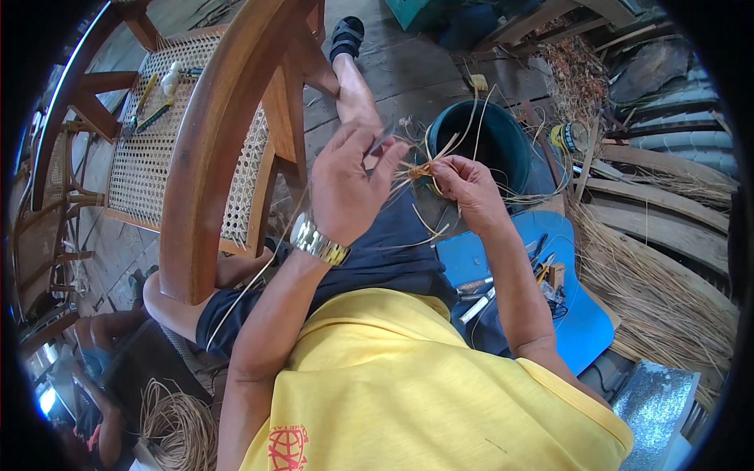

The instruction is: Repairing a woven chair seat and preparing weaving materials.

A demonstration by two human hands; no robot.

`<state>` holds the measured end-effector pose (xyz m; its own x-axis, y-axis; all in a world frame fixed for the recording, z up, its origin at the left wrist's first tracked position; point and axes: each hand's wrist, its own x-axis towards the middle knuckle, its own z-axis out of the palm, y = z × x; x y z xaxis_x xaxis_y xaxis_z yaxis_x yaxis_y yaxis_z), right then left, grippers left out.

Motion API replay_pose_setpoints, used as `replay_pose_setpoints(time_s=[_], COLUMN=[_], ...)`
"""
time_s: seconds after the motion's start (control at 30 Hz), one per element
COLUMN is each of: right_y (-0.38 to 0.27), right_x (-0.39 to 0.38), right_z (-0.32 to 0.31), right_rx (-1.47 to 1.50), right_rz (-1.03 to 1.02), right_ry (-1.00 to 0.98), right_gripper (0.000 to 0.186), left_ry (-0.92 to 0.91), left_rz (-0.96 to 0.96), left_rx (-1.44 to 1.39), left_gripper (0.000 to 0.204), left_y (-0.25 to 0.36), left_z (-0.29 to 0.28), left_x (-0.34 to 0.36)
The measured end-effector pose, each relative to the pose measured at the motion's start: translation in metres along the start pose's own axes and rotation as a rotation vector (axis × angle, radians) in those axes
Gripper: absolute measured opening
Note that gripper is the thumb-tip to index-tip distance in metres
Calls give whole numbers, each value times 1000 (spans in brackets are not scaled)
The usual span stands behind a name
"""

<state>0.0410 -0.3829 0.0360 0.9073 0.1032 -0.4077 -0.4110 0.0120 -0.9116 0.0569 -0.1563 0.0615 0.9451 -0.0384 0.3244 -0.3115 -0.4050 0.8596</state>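
My right hand (471,192) pinches a knotted bundle of thin cane strands (420,169), whose loose ends fan out on several sides. Close beside it on the left is my left hand (349,184), back upward, with a metal watch on the wrist. Its thumb and fingers close around a small dark flat piece (382,143), too little of which shows to name. Left of my hands stands a wooden chair (208,133) with a curved arm and a woven cane seat (149,177). Beyond my right hand is a dark green bucket (514,157), with strands hanging over its rim.
Hand tools (153,114) lie on the cane seat. More tools (542,267) rest on a blue plastic seat (585,314) at my right. Long cane bundles (660,290) and curved wood pieces (652,228) line the right side. A cane coil (177,432) and another person (102,400) are lower left.
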Motion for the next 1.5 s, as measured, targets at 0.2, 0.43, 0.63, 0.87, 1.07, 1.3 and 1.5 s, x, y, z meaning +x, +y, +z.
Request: replay_pose_setpoints(time_s=[0.2,0.43,0.63,0.87,1.07,1.3,1.5], right_y=[4,3,7,9,2,7,9], right_x=[-1,-13,-13,-7,-6,-3,-1], right_z=[14,21,28,35,29,41,24], right_rx=[38,30,23,24,54,113,103], right_rz=[-48,-37,-74,-87,-146,-172,-91], right_ry=[105,59,92,168,102,183,187], right_gripper=[20,20,21,21,22,22,21], left_ry=[-228,-77,-122,-22,35,-178,-278], left_rz=[-149,-134,-223,-271,-255,-112,-436], left_rx=[201,5,9,-143,-342,-234,-458], left_gripper=[25,21,16,16,14,11,11], left_y=[4,-22,-24,-25,-22,-20,-29], left_z=[7,25,26,23,20,21,7], left_x=[-20,-22,-23,-24,-21,-25,-18])
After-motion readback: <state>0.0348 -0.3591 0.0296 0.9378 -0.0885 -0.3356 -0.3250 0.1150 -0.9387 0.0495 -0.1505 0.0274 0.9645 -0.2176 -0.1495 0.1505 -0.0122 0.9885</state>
